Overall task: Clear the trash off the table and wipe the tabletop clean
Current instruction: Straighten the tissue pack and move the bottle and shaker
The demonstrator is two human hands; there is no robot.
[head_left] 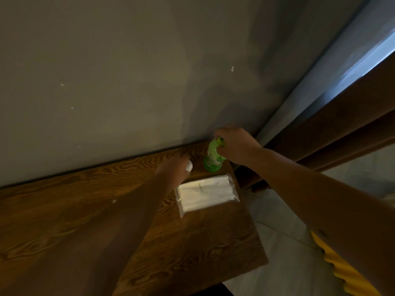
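Right hand holds green bottle upright, cap uppermost.

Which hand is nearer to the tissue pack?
Left. The left hand is just beyond the tissue pack, holding something white; the right hand grips the green bottle farther back.

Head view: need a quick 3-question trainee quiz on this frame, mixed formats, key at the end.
1. True or false: the right hand has its grip around the top of the green bottle.
2. The packet of white tissues lies: A) on the floor B) on the wooden table, nearer the camera than the bottle C) on top of the bottle.
3. Fill in: the left hand is closed on a small ___ item.

Key: 1 true; 2 B; 3 white.
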